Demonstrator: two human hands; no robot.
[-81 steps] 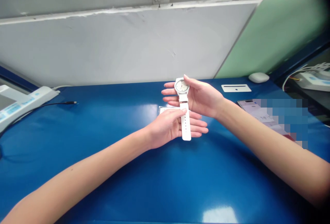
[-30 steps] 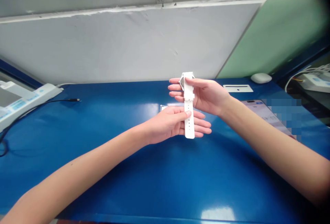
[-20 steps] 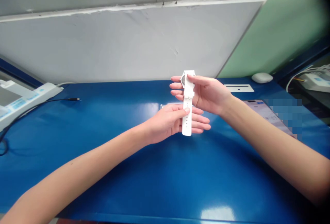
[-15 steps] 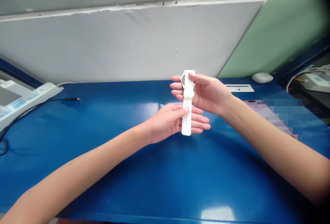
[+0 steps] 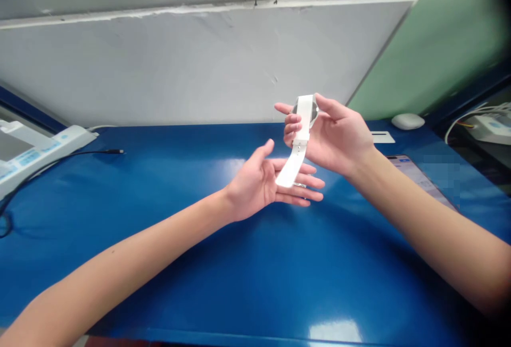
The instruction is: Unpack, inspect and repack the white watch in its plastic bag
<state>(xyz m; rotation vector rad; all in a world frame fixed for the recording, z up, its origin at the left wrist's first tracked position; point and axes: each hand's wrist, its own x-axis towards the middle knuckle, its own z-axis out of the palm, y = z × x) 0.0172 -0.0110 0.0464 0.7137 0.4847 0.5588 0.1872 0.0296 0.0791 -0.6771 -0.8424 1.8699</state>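
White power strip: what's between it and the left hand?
In the head view, a black cable plug lies on the blue table, nearer the strip than the left hand.

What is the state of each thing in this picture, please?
Watch: held, strap end hanging loose
Right hand: closed around the watch
Left hand: open, fingers extended
Phone: lying flat, screen lit, partly hidden
Black cable: visible plug unconnected
Power strip: on or off, cannot tell
Card: lying flat, partly hidden

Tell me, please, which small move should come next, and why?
Perhaps lower the thumb of the left hand onto the strap, to steady it: the right hand holds the watch, while the strap's loose end lies over the left hand's open fingers and the thumb stands clear of it.
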